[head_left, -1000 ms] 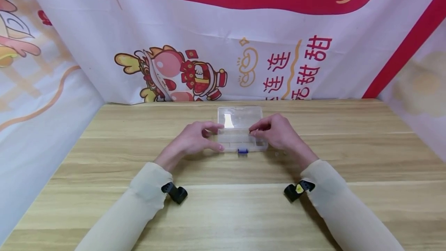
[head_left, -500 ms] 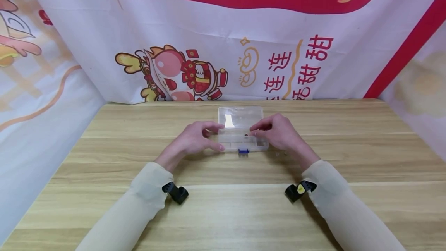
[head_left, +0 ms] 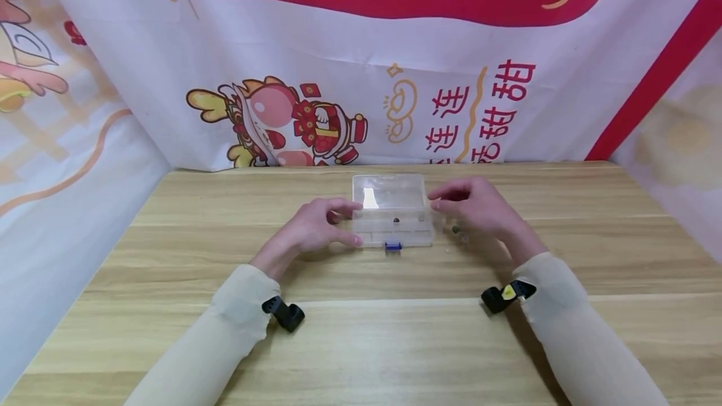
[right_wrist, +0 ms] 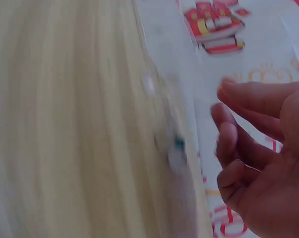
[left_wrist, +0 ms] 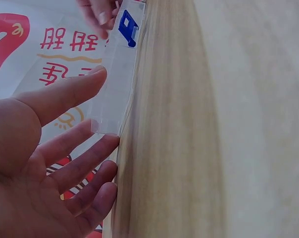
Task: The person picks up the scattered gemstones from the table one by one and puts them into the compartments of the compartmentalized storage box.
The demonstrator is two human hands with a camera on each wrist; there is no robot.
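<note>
A clear plastic compartment box (head_left: 389, 236) stands on the table, its lid (head_left: 395, 192) raised at the back and a blue latch (head_left: 393, 246) at the front. My left hand (head_left: 317, 224) touches the box's left end, thumb by the front corner and fingers farther back, fairly straight in the left wrist view. One small dark bead (head_left: 397, 220) lies in a rear compartment. Right of the box, my right hand (head_left: 474, 205) hovers with loosely bent fingers and nothing visible between them. Below it lie a small green bead (head_left: 455, 229) and clear beads (head_left: 465, 239), blurred in the right wrist view.
The wood-grain table (head_left: 361, 343) runs back to a printed white and red cloth (head_left: 338, 36). More cloth hangs along the left and right sides. Both sleeves carry a black wrist camera, such as the left camera (head_left: 284, 314).
My right hand has left the box and moved right, over the loose beads. The dark bead now shows in the box, and the green one has come into view. My left hand stays put.
</note>
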